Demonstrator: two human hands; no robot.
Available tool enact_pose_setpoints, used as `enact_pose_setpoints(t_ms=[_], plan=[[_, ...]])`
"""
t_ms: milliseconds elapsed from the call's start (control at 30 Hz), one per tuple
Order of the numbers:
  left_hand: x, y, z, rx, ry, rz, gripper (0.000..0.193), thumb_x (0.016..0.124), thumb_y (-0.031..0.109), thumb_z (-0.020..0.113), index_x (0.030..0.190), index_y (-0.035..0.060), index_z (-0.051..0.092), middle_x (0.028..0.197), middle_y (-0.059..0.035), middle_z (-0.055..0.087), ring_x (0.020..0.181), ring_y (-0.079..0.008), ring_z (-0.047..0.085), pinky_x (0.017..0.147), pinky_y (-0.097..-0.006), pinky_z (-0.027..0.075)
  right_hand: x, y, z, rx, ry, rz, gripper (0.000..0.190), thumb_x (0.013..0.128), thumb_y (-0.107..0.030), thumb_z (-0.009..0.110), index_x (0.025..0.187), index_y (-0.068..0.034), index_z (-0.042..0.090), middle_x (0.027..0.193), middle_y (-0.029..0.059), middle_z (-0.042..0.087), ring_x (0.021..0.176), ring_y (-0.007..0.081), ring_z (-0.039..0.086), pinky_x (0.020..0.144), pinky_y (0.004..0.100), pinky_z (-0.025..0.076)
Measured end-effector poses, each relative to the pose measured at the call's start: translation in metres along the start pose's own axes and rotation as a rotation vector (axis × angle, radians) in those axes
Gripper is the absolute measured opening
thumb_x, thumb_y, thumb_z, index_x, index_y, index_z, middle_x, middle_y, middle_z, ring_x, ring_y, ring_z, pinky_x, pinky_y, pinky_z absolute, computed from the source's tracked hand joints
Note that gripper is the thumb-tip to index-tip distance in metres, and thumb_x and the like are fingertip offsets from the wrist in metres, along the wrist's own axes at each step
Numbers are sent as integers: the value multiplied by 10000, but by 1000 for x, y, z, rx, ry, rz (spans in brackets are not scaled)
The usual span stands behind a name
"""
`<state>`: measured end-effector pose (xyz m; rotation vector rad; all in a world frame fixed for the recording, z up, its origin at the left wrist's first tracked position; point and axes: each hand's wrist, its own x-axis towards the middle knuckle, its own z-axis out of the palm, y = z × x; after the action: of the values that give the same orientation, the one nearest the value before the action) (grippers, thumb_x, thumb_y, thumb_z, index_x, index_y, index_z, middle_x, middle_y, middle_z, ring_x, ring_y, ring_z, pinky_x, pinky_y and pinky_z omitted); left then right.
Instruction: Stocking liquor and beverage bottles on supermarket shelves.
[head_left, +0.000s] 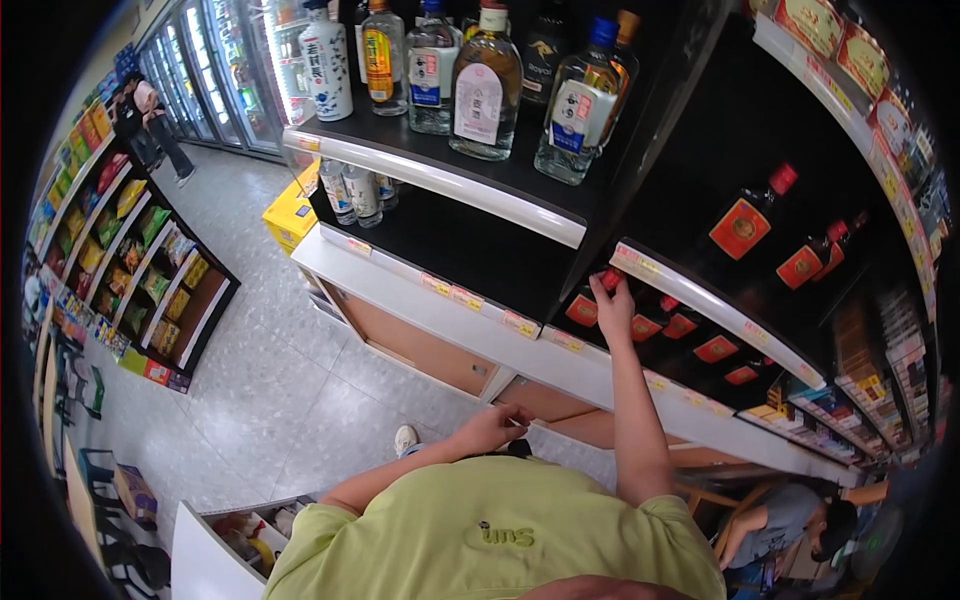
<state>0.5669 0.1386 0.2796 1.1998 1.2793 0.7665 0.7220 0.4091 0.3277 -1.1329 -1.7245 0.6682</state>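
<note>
My right hand (616, 306) reaches onto the lower right shelf, its fingers closed around the red cap of a dark liquor bottle (582, 310) with a red label. Several similar bottles (716, 349) stand in a row to the right of it, below the shelf edge. My left hand (501, 427) hangs in front of my body, fingers loosely curled, with nothing seen in it. On the shelf above, a dark bottle with a red cap (741, 227) stands apart from a few others (799, 266).
Clear glass liquor bottles (486, 90) crowd the upper left shelf; small bottles (363, 196) stand below. A white counter drawer (217, 551) lies behind at left. A seated person (780, 525) is at lower right. A snack rack (142, 277) and people (150, 112) are farther off.
</note>
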Motion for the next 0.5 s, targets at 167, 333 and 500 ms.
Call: enact_pose_setpoints(t_ms=[167,333,500], plan=[[1,11,-4,-9,-9,37,302,910,151,642,1188,35,613,1069,-87,675,1011,-198,625,904,-322,489,-3,-2,4,-14,8,21,335,901,-312,697,1072,-37,613,937,106,691,907,258,659,847,351,472],[2,7,-10,66,-30,63,319,902,166,641,1195,44,620,1099,-108,683,1047,-228,636,917,-347,491,-3,4,6,-15,22,21,401,906,-301,697,1182,-28,596,996,101,697,943,241,658,878,345,470],[-2,-3,-32,69,-36,81,318,893,175,644,1184,45,633,1123,-114,684,1058,-232,640,909,-346,497,-5,4,10,-22,93,9,371,856,-259,732,1086,-4,592,978,142,691,910,310,668,837,394,497]])
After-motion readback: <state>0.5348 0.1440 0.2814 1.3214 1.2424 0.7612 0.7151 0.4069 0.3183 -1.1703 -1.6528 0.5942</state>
